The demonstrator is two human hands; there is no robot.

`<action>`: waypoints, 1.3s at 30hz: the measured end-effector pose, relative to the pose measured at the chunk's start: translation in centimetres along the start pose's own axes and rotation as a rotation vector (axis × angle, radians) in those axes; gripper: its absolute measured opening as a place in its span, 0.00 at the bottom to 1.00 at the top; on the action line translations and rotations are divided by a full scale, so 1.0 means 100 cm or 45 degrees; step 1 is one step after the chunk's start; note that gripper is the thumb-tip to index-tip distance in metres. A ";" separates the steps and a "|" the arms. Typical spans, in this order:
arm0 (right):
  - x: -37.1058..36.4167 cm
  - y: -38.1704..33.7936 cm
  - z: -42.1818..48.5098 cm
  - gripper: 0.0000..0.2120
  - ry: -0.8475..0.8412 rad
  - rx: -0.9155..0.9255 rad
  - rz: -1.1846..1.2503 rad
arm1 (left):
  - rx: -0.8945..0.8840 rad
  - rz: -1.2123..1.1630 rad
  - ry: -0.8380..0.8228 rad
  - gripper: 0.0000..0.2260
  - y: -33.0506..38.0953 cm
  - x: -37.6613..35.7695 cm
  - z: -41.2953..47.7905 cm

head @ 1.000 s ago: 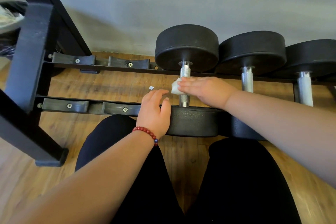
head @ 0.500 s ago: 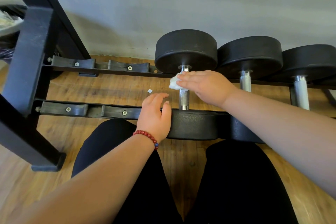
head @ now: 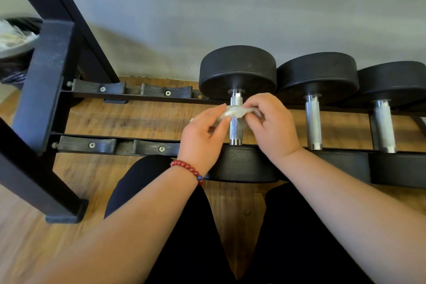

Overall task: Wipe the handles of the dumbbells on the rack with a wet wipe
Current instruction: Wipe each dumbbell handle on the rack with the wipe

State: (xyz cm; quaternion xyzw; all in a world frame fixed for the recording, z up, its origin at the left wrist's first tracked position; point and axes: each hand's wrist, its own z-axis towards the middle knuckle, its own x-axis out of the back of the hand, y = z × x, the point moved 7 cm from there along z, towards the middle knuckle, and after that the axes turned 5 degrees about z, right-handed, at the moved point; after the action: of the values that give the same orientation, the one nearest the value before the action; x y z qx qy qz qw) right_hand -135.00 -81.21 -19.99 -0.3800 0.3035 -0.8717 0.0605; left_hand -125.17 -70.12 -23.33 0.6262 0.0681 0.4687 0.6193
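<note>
Holding a white wet wipe (head: 235, 112) between them, both hands meet in the middle of the frame. The left hand (head: 202, 138) pinches one end with its fingers (head: 222, 114), and the right hand (head: 272, 127) pinches the other end. The wipe stretches across the shiny metal handle (head: 235, 129) of the first dumbbell (head: 237, 69), touching it near the top. Two more dumbbells sit to the right on the black rack (head: 46, 90). A red bead bracelet (head: 187, 168) circles the left wrist.
</note>
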 end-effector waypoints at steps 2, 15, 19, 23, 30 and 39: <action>-0.001 0.002 -0.003 0.03 0.085 -0.177 0.112 | 0.019 -0.025 0.030 0.14 0.001 0.000 -0.002; -0.021 0.014 -0.011 0.11 0.122 -0.990 1.160 | -0.025 0.094 -0.191 0.22 0.012 -0.019 -0.002; -0.025 0.024 -0.013 0.07 0.189 -1.064 1.133 | -0.001 0.026 -0.118 0.20 0.007 -0.014 -0.004; -0.021 0.034 -0.009 0.09 0.119 -1.032 0.970 | 0.206 -0.052 -0.104 0.18 -0.007 -0.018 -0.006; -0.019 0.067 0.016 0.13 -0.238 -0.749 0.319 | 0.282 0.123 -0.156 0.19 -0.025 -0.029 -0.009; -0.027 0.064 0.033 0.10 -0.241 -0.265 -0.114 | 0.329 0.149 -0.108 0.18 -0.026 -0.026 -0.008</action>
State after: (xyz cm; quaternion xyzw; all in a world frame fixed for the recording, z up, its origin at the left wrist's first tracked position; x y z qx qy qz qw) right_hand -131.62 -87.07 -23.60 -0.4779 0.3680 -0.7975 0.0103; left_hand -125.88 -70.68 -26.98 0.7228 0.0650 0.4645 0.5075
